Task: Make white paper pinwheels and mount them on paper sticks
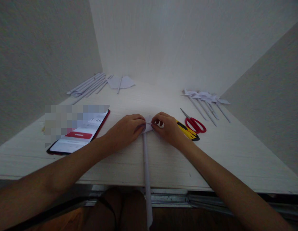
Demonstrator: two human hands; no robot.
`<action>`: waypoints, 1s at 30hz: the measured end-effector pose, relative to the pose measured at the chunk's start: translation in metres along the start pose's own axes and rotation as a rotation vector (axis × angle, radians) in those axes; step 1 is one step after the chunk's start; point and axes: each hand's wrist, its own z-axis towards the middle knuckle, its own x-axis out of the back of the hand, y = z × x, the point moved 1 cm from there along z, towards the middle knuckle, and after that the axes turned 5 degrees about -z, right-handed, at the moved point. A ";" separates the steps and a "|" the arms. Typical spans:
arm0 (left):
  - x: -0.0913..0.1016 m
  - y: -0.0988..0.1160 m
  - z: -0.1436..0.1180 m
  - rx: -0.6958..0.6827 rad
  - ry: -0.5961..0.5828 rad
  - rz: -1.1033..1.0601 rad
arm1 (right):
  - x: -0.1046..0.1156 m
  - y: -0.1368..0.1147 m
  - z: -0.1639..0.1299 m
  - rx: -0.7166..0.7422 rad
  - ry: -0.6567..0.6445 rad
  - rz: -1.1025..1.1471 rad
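Between my two hands is a piece of folded white paper [148, 129] at the top end of a rolled paper stick [146, 160]. The stick runs toward me and sticks out past the table's front edge. My left hand [129, 128] pinches the paper's left side, thumb and fingers pressed together. From the other side, my right hand [166, 126] pinches the paper between thumb and forefinger. My fingertips hide part of the folds. Just right of my right hand lies a yellow and black utility knife [188, 132], beside red-handled scissors [195, 124].
A lit phone [79, 134] lies at left. Behind it are several rolled paper sticks [88, 85] and flat paper pieces [126, 82] with a thin paper tube on top. Several finished-looking paper sticks with folded tops [206, 98] lie at back right. Walls enclose the table [110, 170].
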 end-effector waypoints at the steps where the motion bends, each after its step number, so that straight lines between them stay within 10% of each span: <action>1: 0.000 0.000 0.000 0.002 0.001 -0.003 | -0.001 0.001 0.000 -0.011 0.018 0.001; 30: -0.001 0.003 0.004 -0.031 0.154 0.045 | 0.032 0.011 -0.006 -0.036 0.146 -0.082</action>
